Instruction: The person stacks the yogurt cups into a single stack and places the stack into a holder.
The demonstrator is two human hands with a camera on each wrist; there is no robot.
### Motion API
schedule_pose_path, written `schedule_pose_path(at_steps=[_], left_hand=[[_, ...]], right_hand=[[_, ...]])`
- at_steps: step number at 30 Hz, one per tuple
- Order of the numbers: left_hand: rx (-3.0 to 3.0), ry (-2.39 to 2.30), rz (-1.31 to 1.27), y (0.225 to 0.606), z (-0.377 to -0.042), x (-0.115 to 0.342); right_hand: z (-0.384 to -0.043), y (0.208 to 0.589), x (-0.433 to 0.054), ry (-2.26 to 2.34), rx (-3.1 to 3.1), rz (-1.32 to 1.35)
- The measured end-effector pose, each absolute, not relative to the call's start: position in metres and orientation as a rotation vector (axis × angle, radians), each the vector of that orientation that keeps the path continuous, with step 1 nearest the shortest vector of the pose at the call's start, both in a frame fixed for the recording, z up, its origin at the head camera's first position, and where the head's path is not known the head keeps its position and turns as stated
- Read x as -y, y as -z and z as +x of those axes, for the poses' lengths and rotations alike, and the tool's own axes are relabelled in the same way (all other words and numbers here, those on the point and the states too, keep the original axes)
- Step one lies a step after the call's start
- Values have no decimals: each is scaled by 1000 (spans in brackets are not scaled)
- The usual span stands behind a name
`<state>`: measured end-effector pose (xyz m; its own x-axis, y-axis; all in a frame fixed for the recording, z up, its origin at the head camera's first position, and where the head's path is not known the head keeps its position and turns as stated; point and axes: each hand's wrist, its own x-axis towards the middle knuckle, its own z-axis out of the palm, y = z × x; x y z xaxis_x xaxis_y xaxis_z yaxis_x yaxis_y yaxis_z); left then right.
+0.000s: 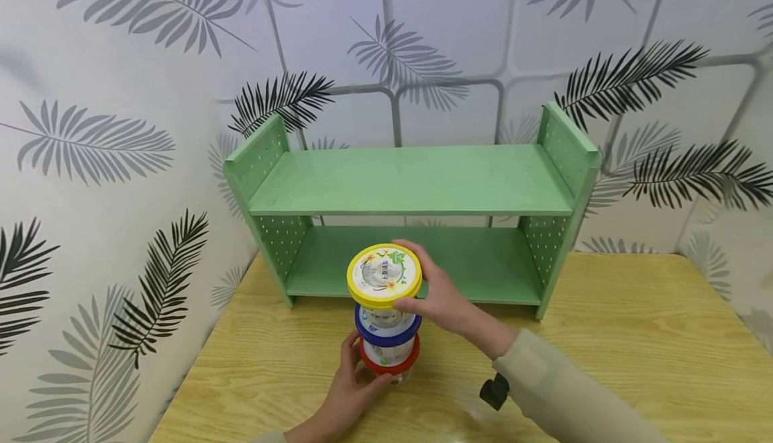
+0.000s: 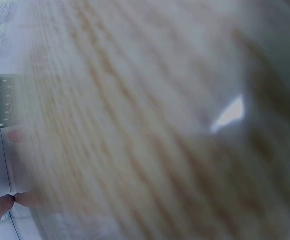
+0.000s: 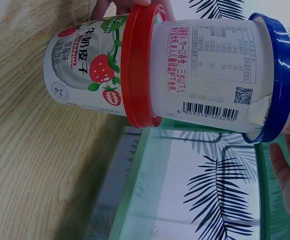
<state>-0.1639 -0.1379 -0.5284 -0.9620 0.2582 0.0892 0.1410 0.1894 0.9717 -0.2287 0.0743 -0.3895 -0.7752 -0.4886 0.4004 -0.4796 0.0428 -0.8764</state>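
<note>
Fingers of the right hand are bent round the far side of the yellow-lidded tub, with the thumb at the near edge of its lid; the tub is gripped. The left hand is curled about the red-lidded tub, thumb in front, other fingers at its left side and by the red lid; this tub is likewise gripped. Between these two sits the blue-lidded tub, bearing a barcode and a printed table. All three tubs form one upright column: red lid lowest, blue in the middle, yellow on top. Strawberries are printed on the lowest tub's wall.

The column stands on the wood-grain table, just in front of the green shelf unit, which has two boards and perforated side panels. A pale sleeve covers the right forearm; a black item shows beside it. Behind stands a wall with a feather-leaf pattern. The left wrist view is largely blurred.
</note>
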Motion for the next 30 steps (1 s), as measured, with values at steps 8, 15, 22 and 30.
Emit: schedule_pose_path(at_steps=[8,15,22,30], left_hand=[[-2352,-1907,379,530,-164,138],[-2347,-1918,388,532,-166,138],[-2338,-1903,370,530,-166,138],[-2330,-1893,347,528,-165,137]], right_hand=[[-227,394,-75,1917,-2257,-1100],[-226,397,-89,2006,-2313,-1111],[-224,406,-109,2106,-2319,-1141],[-218,410,-131,2239,-2337,-1177]])
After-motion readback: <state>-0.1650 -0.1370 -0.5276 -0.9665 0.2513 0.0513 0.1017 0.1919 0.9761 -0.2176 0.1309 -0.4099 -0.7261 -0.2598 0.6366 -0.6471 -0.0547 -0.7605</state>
